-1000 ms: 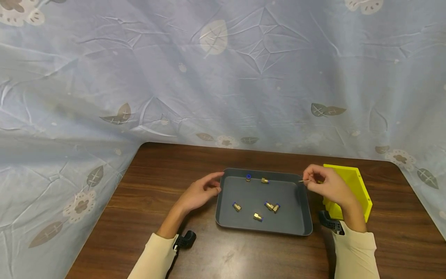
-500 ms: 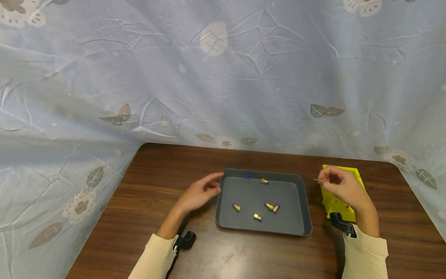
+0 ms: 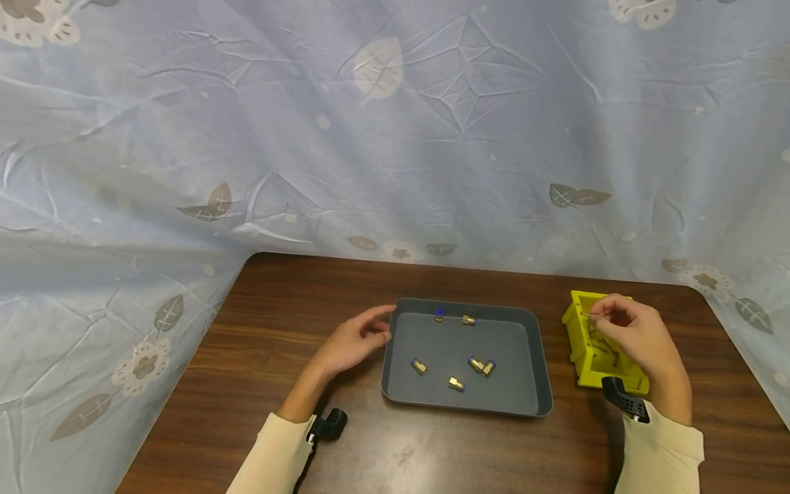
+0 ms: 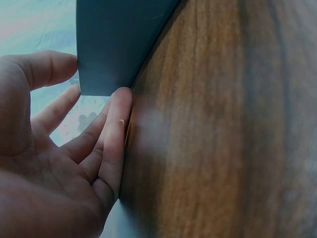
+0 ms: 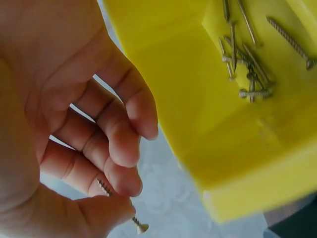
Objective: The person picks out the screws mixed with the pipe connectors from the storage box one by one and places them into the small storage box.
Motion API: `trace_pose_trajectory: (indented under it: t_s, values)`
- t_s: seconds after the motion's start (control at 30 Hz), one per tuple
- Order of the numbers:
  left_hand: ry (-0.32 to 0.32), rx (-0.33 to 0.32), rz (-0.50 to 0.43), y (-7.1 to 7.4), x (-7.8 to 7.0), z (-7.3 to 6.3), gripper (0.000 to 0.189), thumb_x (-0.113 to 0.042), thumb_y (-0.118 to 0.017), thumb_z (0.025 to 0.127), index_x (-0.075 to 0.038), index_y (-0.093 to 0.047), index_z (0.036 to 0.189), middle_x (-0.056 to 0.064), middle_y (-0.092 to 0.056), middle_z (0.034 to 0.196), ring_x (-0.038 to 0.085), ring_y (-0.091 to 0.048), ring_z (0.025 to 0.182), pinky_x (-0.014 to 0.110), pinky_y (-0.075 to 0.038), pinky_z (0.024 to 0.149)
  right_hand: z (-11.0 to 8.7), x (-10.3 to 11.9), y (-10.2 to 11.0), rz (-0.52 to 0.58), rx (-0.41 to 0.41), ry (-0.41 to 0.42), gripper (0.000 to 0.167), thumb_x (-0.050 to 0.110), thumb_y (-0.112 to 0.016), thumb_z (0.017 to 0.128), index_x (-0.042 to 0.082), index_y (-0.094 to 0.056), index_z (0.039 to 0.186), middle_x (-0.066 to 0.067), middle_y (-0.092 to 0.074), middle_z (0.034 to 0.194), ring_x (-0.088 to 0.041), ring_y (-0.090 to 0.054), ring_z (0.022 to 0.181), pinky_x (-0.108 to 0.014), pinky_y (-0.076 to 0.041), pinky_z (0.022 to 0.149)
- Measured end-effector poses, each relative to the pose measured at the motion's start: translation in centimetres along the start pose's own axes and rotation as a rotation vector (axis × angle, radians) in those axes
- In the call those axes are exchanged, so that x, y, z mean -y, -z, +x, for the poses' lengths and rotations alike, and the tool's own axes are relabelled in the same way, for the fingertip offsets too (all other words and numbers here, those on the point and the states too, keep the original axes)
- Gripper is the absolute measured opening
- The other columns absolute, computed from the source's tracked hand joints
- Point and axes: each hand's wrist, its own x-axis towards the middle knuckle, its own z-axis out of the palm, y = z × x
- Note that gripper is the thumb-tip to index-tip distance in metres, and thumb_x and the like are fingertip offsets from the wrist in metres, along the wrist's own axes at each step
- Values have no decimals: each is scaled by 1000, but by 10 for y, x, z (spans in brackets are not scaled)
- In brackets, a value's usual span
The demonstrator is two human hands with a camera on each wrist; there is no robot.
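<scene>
My right hand [image 3: 642, 336] pinches a small metal screw [image 5: 141, 227] between thumb and fingertips. It is over the left part of a yellow bin [image 3: 577, 343], whose far right side it hides in the head view. Several loose screws [image 5: 251, 74] lie at the bottom of the bin in the right wrist view. At the left end of a grey tray [image 3: 512, 343], my left hand [image 3: 348, 345] rests with relaxed fingers, thumb and fingertips at the tray's corner and side. Several brass fittings with blue ends, such as one fitting [image 3: 457, 384], lie scattered in the tray.
Both tray and bin stand on a dark wooden table [image 3: 296, 295], the bin to the right of the tray. A patterned cloth [image 3: 395, 158] hangs behind the table's back edge. Each wrist wears a black camera mount [image 3: 328, 425].
My right hand has moved right with the screw, from the tray's right edge to over the bin. The bin, earlier tilted, now stands level with its opening upward. The left hand stays put.
</scene>
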Motion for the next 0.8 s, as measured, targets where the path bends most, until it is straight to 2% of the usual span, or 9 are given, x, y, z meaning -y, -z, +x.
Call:
trace_pose_trajectory:
  t_s: [0.23, 0.8]
  values:
    - [4, 1, 6, 0, -1, 0, 57, -21, -70, 107, -25, -57, 163, 8, -74, 131, 20, -72, 110, 49, -56, 98, -4, -10, 7, -103, -71, -33, 5, 3, -78, 98, 5, -76, 102, 8, -69, 85, -6, -58, 74, -19, -43, 67]
    - [6, 9, 11, 2, -3, -1, 58, -21, -70, 107, -23, -57, 163, 10, -74, 132, 21, -72, 111, 50, -56, 99, -5, -11, 15, -164, -150, -105, 7, 8, -80, 98, 2, -77, 98, 9, -67, 79, -4, -54, 70, -18, -42, 62]
